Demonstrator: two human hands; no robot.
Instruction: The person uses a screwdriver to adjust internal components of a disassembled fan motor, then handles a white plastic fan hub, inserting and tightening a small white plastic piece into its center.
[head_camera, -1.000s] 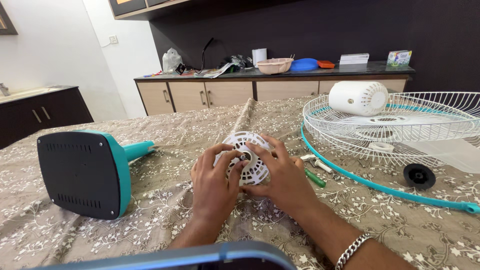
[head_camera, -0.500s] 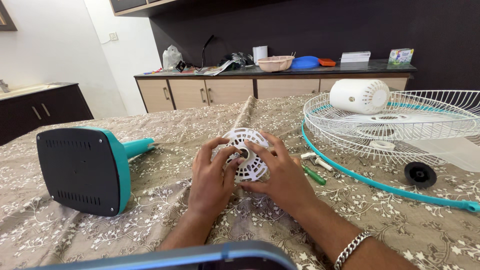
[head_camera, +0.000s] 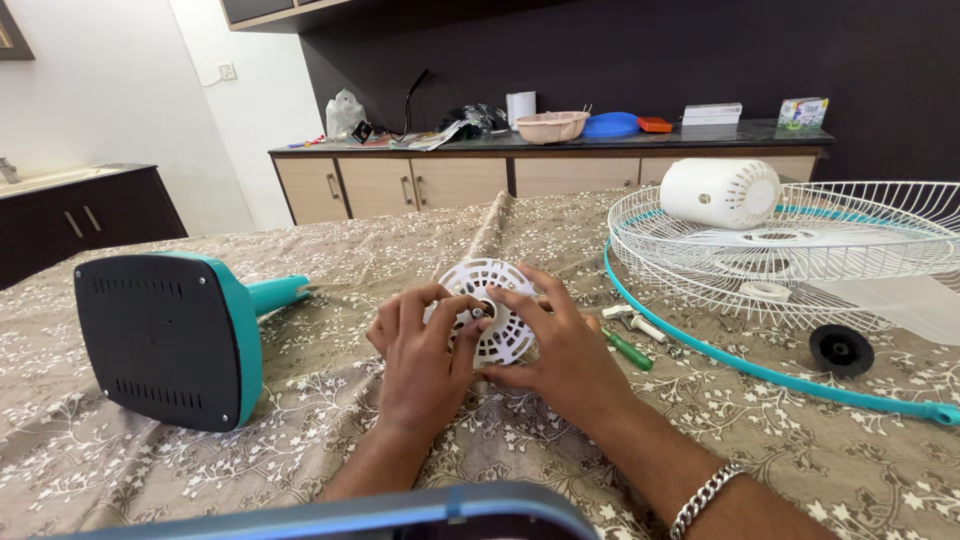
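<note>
Both my hands hold a round white slotted fan motor cover (head_camera: 490, 305) with a short metal shaft at its centre, just above the patterned cloth. My left hand (head_camera: 420, 355) grips its left side, thumb near the shaft. My right hand (head_camera: 560, 345), with a silver bracelet at the wrist, grips the right side, fingers curled over the rim. A green-handled screwdriver (head_camera: 628, 350) lies just right of my right hand.
A teal fan base (head_camera: 170, 335) lies on its side at the left. At the right rest a white wire fan guard with teal rim (head_camera: 800, 250), a white motor housing (head_camera: 720, 192), a black round knob (head_camera: 841, 349) and translucent blades. A cluttered sideboard (head_camera: 540, 170) stands behind.
My hands and the white cover have stayed in nearly the same place; the fingers shifted slightly around the rim and the shaft.
</note>
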